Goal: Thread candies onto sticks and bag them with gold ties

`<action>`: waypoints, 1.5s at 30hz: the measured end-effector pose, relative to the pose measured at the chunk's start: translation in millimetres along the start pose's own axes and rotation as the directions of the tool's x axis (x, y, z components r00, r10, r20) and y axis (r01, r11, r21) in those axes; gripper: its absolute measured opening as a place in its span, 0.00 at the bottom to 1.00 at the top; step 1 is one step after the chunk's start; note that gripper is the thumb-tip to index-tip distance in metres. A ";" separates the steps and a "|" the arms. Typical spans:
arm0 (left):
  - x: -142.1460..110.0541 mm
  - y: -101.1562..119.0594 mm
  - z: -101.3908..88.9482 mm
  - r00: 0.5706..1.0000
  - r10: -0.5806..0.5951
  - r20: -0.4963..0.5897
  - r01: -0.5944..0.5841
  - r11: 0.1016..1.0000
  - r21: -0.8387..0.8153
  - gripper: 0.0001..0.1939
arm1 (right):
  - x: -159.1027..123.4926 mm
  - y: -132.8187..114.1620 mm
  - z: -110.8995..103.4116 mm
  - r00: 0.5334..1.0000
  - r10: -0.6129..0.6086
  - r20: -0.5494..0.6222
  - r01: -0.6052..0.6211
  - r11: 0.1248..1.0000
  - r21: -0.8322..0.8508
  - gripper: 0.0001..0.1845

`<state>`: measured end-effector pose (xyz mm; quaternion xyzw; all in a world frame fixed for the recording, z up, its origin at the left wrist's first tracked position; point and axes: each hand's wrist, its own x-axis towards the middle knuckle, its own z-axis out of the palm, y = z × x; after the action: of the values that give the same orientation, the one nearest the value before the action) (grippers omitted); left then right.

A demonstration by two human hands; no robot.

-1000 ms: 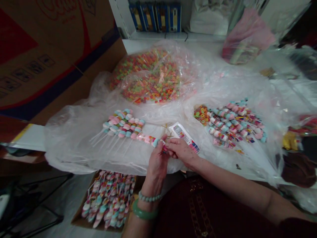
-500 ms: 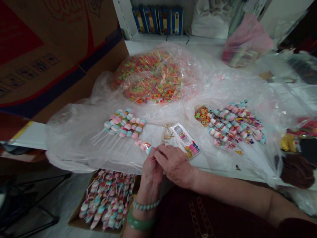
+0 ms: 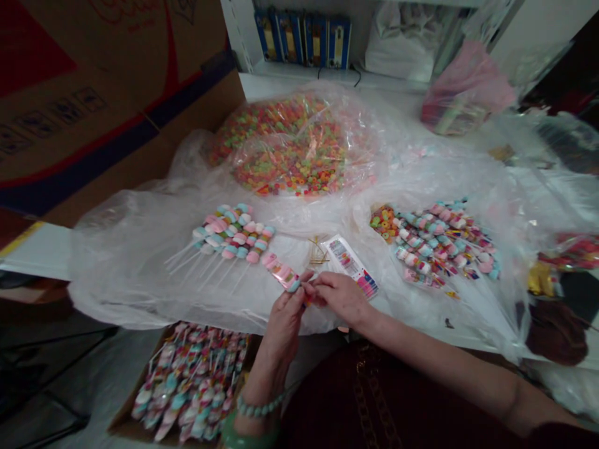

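My left hand (image 3: 285, 330) grips a skewer of pastel pink and blue marshmallow candy (image 3: 281, 273), which slants up and left from my fingers. My right hand (image 3: 339, 299) pinches the skewer's lower end, where a small red piece shows between the fingertips. A loose bundle of thin wooden picks (image 3: 318, 251) lies just above my hands, beside a printed candy packet (image 3: 350, 265). Rows of finished candy skewers (image 3: 229, 234) lie to the left on plastic sheeting (image 3: 131, 299). More skewers (image 3: 440, 243) are heaped to the right.
A large clear bag of colourful candy rings (image 3: 290, 156) sits behind the sheeting. Below the table edge, an open cardboard box (image 3: 126, 415) holds many candy skewers. A big cardboard carton (image 3: 93, 106) stands at left, with a shelf of blue boxes (image 3: 303, 40) behind.
My hands have lifted the skewer off the sheeting and parted slightly, with the fingertips now at its lower end. The view has shifted a little.
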<state>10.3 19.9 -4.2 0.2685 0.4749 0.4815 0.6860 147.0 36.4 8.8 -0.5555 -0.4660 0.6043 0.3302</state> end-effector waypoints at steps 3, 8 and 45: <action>-2.0 6.9 3.1 0.996 -0.021 0.087 0.017 0.998 0.057 0.16 | 1.4 -11.6 4.5 0.981 -0.175 -0.083 0.173 0.984 -0.029 0.09; -1.3 9.2 16.4 0.992 -0.128 -0.009 0.127 0.971 0.204 0.20 | 22.4 -17.6 21.3 0.983 -0.149 -0.103 0.159 0.982 0.105 0.09; 13.2 14.7 18.4 0.973 -0.231 0.028 0.225 0.905 -0.361 0.10 | 26.5 -16.8 -5.0 0.997 0.055 -0.062 -0.024 0.907 0.420 0.16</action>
<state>22.2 39.4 10.2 0.0766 0.4116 0.4792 0.7714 145.6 67.6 15.0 -0.5024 -0.3022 0.6764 0.4459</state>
